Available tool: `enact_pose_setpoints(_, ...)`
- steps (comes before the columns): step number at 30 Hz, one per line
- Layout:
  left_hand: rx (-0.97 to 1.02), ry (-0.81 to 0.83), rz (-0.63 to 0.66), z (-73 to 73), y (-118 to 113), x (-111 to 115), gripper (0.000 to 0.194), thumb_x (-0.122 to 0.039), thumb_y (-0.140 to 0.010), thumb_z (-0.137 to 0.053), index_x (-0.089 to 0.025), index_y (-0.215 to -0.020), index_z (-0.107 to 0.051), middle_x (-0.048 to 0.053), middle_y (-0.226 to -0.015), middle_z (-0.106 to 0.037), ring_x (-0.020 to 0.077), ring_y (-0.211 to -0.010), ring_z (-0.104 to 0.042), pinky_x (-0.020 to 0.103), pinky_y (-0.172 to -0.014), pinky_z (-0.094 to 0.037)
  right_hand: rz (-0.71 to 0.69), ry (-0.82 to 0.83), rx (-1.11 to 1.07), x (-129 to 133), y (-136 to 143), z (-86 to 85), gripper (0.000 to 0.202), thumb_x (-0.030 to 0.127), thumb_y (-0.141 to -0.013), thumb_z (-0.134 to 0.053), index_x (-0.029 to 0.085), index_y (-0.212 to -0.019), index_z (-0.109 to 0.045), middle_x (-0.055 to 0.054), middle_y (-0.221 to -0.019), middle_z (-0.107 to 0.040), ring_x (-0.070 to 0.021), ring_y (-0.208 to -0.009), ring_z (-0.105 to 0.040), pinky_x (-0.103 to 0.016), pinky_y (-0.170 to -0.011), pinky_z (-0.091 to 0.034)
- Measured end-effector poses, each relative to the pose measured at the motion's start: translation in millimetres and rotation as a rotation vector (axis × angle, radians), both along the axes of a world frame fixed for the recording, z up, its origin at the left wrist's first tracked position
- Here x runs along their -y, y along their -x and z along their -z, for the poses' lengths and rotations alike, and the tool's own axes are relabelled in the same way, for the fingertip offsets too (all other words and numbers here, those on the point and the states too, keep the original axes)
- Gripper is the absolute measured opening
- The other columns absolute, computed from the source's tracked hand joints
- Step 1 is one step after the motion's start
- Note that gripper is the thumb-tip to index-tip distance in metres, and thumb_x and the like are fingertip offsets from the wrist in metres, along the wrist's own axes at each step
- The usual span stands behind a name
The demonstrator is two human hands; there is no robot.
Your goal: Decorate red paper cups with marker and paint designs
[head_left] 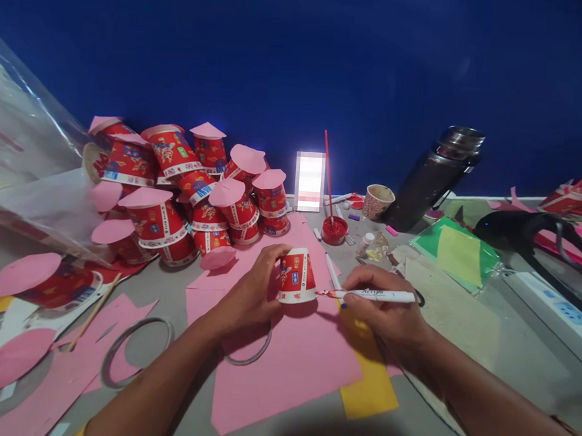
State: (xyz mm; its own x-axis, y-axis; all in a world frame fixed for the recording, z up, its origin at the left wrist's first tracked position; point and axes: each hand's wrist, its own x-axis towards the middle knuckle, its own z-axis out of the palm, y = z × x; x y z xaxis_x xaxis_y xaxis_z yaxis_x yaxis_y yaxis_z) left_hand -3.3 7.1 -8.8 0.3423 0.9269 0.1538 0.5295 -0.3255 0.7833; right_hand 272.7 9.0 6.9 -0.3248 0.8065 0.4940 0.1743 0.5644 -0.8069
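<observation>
My left hand [256,288] grips a red patterned paper cup [297,276] from its left side; the cup is upside down, its white rim downward. In my right hand [381,309] is a white acrylic marker [385,295], held like a pen. Its red tip is at the cup's lower right edge; whether it touches I cannot tell. Pink paper [291,369] lies under the cup, with a yellow sheet [372,391] partly beneath it. A grey ring [247,360], like a tape roll, rests on the pink paper below my left hand.
Stacked red cups with pink paper tops [157,216] stand at the back left. Behind my hands are a pot of red paint [334,231] with a red stick, a paper cup [379,202] and a black flask [426,180]. A power strip [555,320] lies at right.
</observation>
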Motion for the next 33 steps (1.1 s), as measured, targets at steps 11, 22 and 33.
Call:
enact_pose_setpoints(11,0.014,0.046,-0.004,2.0,0,0,0.081,-0.023,-0.084,-0.079,-0.026,-0.155,-0.039,0.014,-0.162,-0.050,0.0333,-0.151,-0.053,0.052,-0.126,-0.045,-0.025,-0.081,0.077,-2,1,-0.6,0.006,0.020,-0.091,-0.074,0.022,-0.086,-0.076,-0.002,-0.076,-0.078,-0.0167,-0.063,-0.070,-0.029,-0.061,-0.054)
enact_pose_setpoints(22,0.018,0.043,-0.017,6.9,1,0,0.085,-0.023,-0.084,-0.083,-0.028,-0.155,-0.039,0.013,-0.162,-0.051,0.0331,-0.150,-0.053,0.049,-0.124,-0.048,-0.067,-0.090,0.070,-3,2,-1.4,0.005,0.019,-0.091,-0.073,0.021,-0.086,-0.075,-0.003,-0.077,-0.079,-0.0158,-0.065,-0.071,-0.026,-0.061,-0.054)
enact_pose_setpoints(33,0.028,0.037,-0.008,3.1,0,-1,0.078,-0.023,-0.085,-0.080,-0.027,-0.152,-0.042,0.012,-0.157,-0.054,0.0318,-0.145,-0.057,0.051,-0.122,-0.048,-0.038,0.028,0.023,-1,1,0.0,0.006,0.023,-0.090,-0.076,0.020,-0.084,-0.076,-0.002,-0.074,-0.078,-0.0157,-0.063,-0.070,-0.025,-0.058,-0.053)
